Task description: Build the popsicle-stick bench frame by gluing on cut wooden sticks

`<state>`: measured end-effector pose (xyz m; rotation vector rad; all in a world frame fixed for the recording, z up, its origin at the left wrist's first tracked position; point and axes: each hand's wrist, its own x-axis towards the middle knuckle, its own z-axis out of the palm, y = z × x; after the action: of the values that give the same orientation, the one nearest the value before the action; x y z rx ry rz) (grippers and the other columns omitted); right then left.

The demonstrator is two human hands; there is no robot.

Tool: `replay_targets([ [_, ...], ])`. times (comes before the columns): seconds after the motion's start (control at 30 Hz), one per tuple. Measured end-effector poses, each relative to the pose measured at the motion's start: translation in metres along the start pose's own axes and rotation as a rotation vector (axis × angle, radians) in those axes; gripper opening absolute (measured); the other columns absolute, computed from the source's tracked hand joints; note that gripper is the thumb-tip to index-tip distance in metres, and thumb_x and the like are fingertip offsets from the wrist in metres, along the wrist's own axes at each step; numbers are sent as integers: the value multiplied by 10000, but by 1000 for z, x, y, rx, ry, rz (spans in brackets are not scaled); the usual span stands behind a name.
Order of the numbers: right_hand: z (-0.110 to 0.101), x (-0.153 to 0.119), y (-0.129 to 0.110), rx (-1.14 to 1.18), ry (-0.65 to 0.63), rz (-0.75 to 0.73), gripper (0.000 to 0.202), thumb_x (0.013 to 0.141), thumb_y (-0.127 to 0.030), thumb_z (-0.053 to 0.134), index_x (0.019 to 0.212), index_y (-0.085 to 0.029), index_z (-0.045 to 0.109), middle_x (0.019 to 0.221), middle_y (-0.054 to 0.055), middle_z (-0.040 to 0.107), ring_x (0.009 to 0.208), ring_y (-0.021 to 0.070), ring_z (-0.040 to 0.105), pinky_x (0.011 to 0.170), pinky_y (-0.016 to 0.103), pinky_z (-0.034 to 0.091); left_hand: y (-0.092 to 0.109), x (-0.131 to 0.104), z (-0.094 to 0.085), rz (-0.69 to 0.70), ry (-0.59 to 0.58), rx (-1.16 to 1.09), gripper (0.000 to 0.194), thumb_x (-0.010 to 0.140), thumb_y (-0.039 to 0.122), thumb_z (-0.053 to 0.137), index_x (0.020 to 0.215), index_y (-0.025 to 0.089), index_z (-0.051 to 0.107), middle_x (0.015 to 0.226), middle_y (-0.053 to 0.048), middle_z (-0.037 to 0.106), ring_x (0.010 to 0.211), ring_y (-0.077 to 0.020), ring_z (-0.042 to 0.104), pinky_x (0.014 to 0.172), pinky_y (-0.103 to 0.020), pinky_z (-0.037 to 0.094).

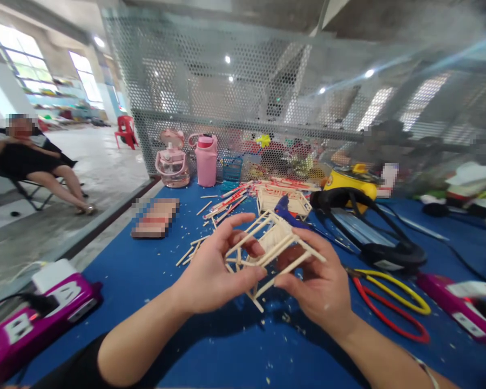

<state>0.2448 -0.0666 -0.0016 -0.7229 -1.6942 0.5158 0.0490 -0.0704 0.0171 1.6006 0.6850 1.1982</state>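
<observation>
Between my two hands is a small frame of thin wooden sticks (pixel 281 254), tilted and lifted above the blue table. My left hand (pixel 222 265) grips its left side, with the thumb along a lower stick and the fingers behind. On the right side my right hand (pixel 318 275) pinches the sticks between thumb and fingers. A pale, bundled or wound part shows inside the frame; its detail is blurred. Just behind lie a blue-handled tool (pixel 285 210) and a second stick structure (pixel 303 202). Loose sticks (pixel 191 251) lie beyond my left hand.
Red-and-yellow-handled pliers or cutters (pixel 392 302) lie to the right. Purple power strips (pixel 60 313) flank the table. Behind stand a pink bottle (pixel 206 162), a clear pink jug (pixel 173 167) and a black headband-like object (pixel 368 232). A perforated metal screen (pixel 243 92) closes the back. A person sits at left.
</observation>
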Motion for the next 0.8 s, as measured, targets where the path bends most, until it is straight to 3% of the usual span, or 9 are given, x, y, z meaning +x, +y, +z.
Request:
replay_targets([
  [0.13, -2, 0, -1, -64, 39, -37, 579, 718, -405, 760, 1219, -253, 511, 682, -31, 644, 519, 126, 596, 471, 238, 510, -3, -1, 0, 61, -25, 6, 738, 731, 94, 693, 1351, 256, 327, 1010, -27, 600, 957, -163, 577, 786, -250, 509],
  [0.3, -1, -3, -1, -4, 42, 50, 631, 680, -361, 800, 1228, -292, 495, 722, -19, 653, 583, 156, 624, 503, 273, 525, 0, -1, 0, 1, -43, -86, 723, 735, 107, 678, 1350, 248, 325, 956, -25, 605, 741, -123, 588, 618, -221, 503],
  [0.47, 2, -4, -4, 36, -59, 51, 633, 669, -331, 811, 1214, -345, 488, 725, -31, 651, 595, 172, 627, 502, 302, 529, 12, 2, 2, -54, 77, -58, 720, 757, 162, 685, 1370, 228, 313, 799, 3, 614, 702, -121, 582, 592, -214, 475],
  [0.67, 4, -5, -7, 10, -87, 66, 648, 642, -328, 829, 1203, -346, 504, 766, -21, 667, 627, 184, 644, 535, 326, 550, 17, 2, 3, -58, 60, -56, 787, 751, 145, 694, 1411, 235, 276, 730, 30, 617, 695, -122, 588, 667, -242, 469],
  [0.8, 3, -6, -8, 132, -76, 100, 611, 693, -244, 799, 1199, -352, 474, 825, -15, 679, 672, 178, 668, 572, 324, 574, 14, 6, -9, 43, 141, -47, 642, 802, 265, 662, 1365, 206, 360, 879, -23, 632, 836, -148, 591, 746, -265, 464],
])
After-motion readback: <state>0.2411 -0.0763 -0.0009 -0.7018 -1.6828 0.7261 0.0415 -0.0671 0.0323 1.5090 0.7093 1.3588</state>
